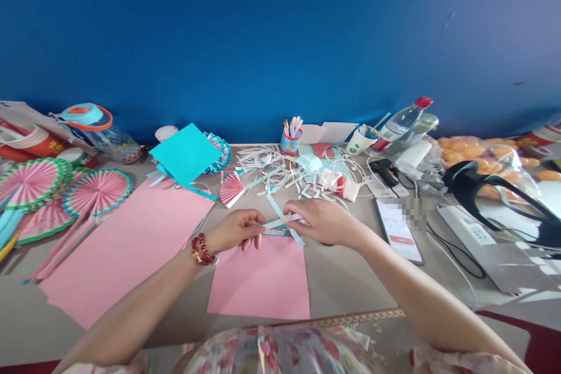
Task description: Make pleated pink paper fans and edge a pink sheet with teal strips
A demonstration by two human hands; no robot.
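Observation:
My left hand and my right hand meet over the table, each pinching an end of a thin white paper strip. A red bead bracelet sits on my left wrist. The strip crosses a light blue paper strip lying on the table. Just below the hands lies a small pink paper sheet. Behind the hands spreads a pile of cut white and blue strips, with a small pink folded fan beside it.
A large pink sheet and several finished paper fans lie left. A cyan sheet, pen cup, paper cup and bottle stand behind. A phone, power strip, cables and bagged oranges fill the right.

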